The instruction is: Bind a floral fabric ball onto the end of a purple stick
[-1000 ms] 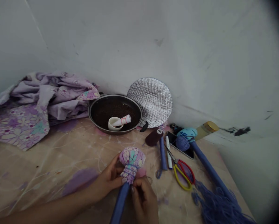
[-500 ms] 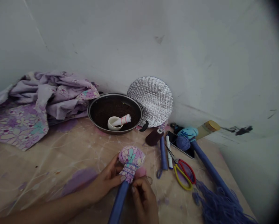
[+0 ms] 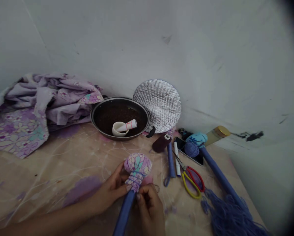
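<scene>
A blue-wrapped stick (image 3: 125, 209) slants up from the bottom edge, with a round, padded head of floral cloth (image 3: 138, 164). Blue yarn (image 3: 136, 177) winds around the gathered cloth at the neck. My left hand (image 3: 116, 186) is closed around that neck from the left, thumb in front. On the other side, my right hand (image 3: 150, 205) is pinched close to the stick just below the gathers; whatever is between its fingertips is hidden. A pink patch or object shows behind the neck, too dim to name.
Right of my hands lie scissors (image 3: 192, 180), a marker (image 3: 177, 159), a dark thread spool (image 3: 161, 143), a short blue stick (image 3: 171, 160), a phone (image 3: 199, 159), a yarn ball (image 3: 191, 149) and loose blue yarn (image 3: 231, 216). Behind stand a pan (image 3: 94, 126), silver disc (image 3: 159, 105) and crumpled cloth (image 3: 21, 131).
The view has shifted slightly. My right hand has come a little up and closer to the stick's neck. My left hand keeps its hold.
</scene>
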The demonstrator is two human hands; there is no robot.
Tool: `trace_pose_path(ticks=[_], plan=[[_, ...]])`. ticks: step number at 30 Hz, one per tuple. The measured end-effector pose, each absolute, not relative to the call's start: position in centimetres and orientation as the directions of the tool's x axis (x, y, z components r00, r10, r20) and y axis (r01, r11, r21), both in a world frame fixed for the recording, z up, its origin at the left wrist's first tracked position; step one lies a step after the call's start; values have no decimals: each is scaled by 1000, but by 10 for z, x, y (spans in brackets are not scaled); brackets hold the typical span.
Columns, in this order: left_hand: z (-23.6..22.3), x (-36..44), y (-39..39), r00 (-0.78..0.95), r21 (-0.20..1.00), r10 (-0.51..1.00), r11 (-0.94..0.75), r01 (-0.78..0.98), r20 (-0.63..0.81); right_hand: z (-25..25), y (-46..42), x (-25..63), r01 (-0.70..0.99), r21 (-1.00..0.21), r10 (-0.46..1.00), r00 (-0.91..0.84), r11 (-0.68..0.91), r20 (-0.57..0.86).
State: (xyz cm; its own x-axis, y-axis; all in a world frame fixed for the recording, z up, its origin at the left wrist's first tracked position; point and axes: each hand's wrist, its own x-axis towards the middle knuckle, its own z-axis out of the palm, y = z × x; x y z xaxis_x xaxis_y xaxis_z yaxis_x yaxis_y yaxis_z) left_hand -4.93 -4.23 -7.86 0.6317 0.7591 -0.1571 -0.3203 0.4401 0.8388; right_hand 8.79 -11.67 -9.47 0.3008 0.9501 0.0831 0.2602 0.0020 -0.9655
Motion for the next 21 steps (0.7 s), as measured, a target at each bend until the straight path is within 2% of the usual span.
trace_pose_path(ticks=[11, 17, 21], plan=[[-82, -49, -43, 633, 841, 761, 431, -328, -143, -103, -123, 93, 262, -963, 955, 297, -60, 21], [-83, -47, -44, 652, 835, 751, 425, -351, -107, -102, -122, 89, 256, -965, 947, 320, -51, 35], [-83, -47, -45, 639, 821, 759, 440, -363, -125, -103, -122, 90, 206, -974, 945, 326, -95, -24]])
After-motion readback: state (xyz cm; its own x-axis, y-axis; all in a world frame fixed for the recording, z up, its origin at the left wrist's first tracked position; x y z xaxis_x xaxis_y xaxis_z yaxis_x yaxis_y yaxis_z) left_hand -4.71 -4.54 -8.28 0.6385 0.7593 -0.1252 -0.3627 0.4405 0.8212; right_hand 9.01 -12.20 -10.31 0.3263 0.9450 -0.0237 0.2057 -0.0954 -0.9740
